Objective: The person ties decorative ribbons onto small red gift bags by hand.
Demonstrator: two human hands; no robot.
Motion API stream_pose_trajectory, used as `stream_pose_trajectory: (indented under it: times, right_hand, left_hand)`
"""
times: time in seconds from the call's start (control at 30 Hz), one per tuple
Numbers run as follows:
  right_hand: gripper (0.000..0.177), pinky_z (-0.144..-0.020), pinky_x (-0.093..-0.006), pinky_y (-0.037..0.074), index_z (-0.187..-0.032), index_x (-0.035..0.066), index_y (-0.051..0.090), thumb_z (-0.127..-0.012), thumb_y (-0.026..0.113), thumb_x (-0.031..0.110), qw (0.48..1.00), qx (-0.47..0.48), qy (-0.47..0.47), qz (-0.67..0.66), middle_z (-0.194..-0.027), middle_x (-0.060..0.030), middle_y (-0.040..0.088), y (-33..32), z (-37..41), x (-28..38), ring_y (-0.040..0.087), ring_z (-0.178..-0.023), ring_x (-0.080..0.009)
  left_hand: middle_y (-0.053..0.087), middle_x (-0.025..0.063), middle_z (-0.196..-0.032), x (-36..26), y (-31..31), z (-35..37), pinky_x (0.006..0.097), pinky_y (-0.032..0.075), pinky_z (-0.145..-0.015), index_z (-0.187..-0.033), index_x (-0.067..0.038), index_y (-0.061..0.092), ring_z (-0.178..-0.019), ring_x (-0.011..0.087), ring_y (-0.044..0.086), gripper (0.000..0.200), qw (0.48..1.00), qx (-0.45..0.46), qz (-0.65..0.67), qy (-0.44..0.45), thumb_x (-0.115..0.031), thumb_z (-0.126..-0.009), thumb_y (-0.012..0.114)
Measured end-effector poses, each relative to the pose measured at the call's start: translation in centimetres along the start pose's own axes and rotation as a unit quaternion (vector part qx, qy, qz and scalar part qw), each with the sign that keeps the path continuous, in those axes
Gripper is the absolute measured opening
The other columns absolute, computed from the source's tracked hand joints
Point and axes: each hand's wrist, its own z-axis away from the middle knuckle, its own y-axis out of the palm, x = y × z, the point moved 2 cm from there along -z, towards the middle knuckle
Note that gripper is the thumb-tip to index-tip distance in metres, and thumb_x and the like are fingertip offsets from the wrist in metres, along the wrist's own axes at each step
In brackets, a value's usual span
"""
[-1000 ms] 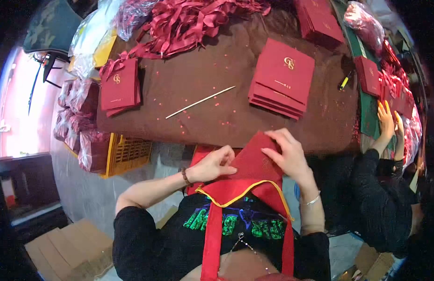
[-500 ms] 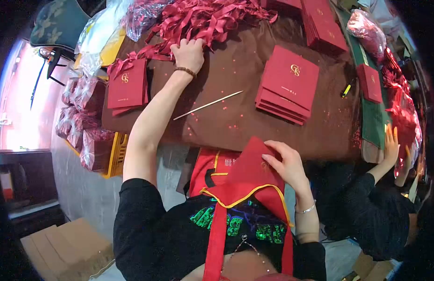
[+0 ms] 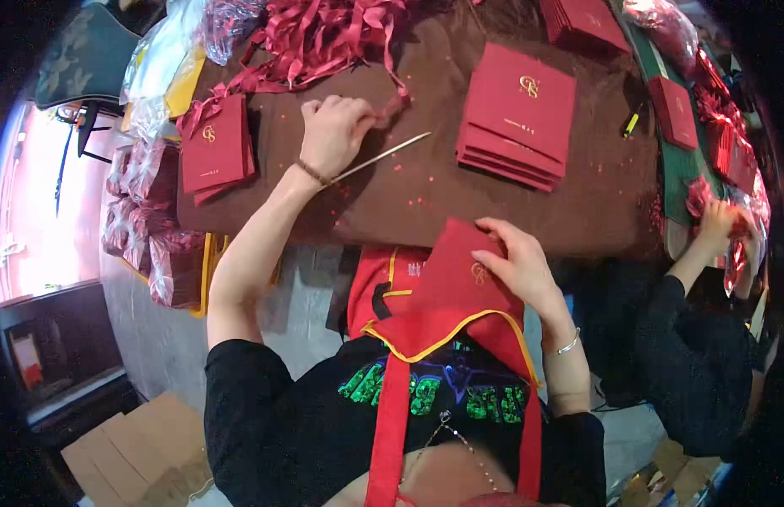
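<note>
In my right hand (image 3: 523, 266) is a flat red paper gift bag (image 3: 451, 275) with a gold logo, pinched between thumb and fingers in front of my apron. My left hand (image 3: 333, 131) is closed over the table, with a dark red ribbon (image 3: 393, 106) running from its fingertips toward the ribbon pile (image 3: 324, 42). Beside the left wrist lies a thin pale stick (image 3: 383, 155). A stack of matching flat bags (image 3: 519, 101) lies to the right of it. On the left are a few bags with ribbon bows (image 3: 214, 148).
The brown-covered table (image 3: 358, 211) is dotted with red bits. More red bags (image 3: 582, 24) stand at the back, and a yellow-black marker (image 3: 632, 124) lies right. Plastic-wrapped bundles (image 3: 174, 262) sit left. On the right, a co-worker's hands (image 3: 717, 221) handle shiny red material.
My left hand has come back from the ribbon pile toward me, drawing a ribbon with it. My right hand still holds the bag. The co-worker's hands have moved up slightly.
</note>
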Motion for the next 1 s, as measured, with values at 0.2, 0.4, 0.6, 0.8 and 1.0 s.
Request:
stream_pose_trajectory:
  times: [0.2, 0.4, 0.6, 0.8, 1.0]
  right_hand:
    - [0.037, -0.079, -0.0342, 0.047, -0.108, 0.001, 0.057, -0.076, 0.067, 0.017, 1.0, 0.012, -0.022, 0.018, -0.098, -0.0157, 0.061, 0.0, -0.1, 0.3, 0.06, -0.09, -0.0294]
    - [0.035, -0.077, -0.0335, 0.047, -0.105, 0.001, 0.057, -0.076, 0.067, 0.017, 1.0, -0.012, 0.022, 0.006, -0.094, -0.0158, 0.061, -0.1, 0.1, 0.7, 0.06, -0.089, -0.0289]
    - [0.033, -0.072, -0.0321, 0.047, -0.103, 0.0, 0.057, -0.076, 0.067, 0.015, 0.999, 0.003, 0.036, 0.01, -0.088, -0.0144, 0.063, -0.8, 0.4, 1.3, 0.061, -0.081, -0.0236]
    - [0.031, -0.068, -0.0306, 0.047, -0.1, 0.0, 0.06, -0.075, 0.068, 0.017, 0.998, -0.002, 0.055, -0.028, -0.085, -0.0142, 0.064, -0.4, 0.3, -0.4, 0.062, -0.075, -0.0216]
    - [0.03, -0.072, -0.0316, 0.048, -0.099, 0.001, 0.061, -0.076, 0.067, 0.018, 0.999, 0.018, 0.023, -0.015, -0.088, -0.0148, 0.064, 0.1, -0.5, 0.2, 0.063, -0.08, -0.0246]
  left_hand:
    - [0.058, -0.0005, -0.08, -2.7, -2.1, 3.6, 0.0389, 0.032, -0.081, -0.086, -0.014, 0.061, -0.086, 0.0175, 0.053, 0.012, 0.985, 0.03, -0.11, 0.126, -0.011, -0.076, 0.057]
    - [0.062, 0.0045, -0.087, -1.3, -2.0, 1.5, 0.0394, 0.038, -0.081, -0.092, -0.014, 0.062, -0.092, 0.0218, 0.057, 0.018, 0.996, 0.067, -0.052, 0.007, -0.021, -0.076, 0.057]
    - [0.066, 0.0119, -0.089, -0.1, 4.5, -7.9, 0.0397, 0.049, -0.07, -0.094, -0.009, 0.063, -0.081, 0.0306, 0.063, 0.031, 0.983, 0.069, -0.074, -0.156, -0.037, -0.083, 0.056]
    - [0.065, 0.0145, -0.084, 3.2, 5.4, -7.3, 0.0401, 0.047, -0.07, -0.09, -0.008, 0.061, -0.082, 0.0316, 0.062, 0.034, 0.978, 0.046, 0.103, -0.177, -0.041, -0.081, 0.059]
    - [0.065, 0.014, -0.088, 2.4, 5.6, -8.6, 0.0382, 0.048, -0.073, -0.099, -0.008, 0.06, -0.085, 0.0293, 0.063, 0.04, 0.984, 0.055, 0.03, -0.169, -0.044, -0.082, 0.059]
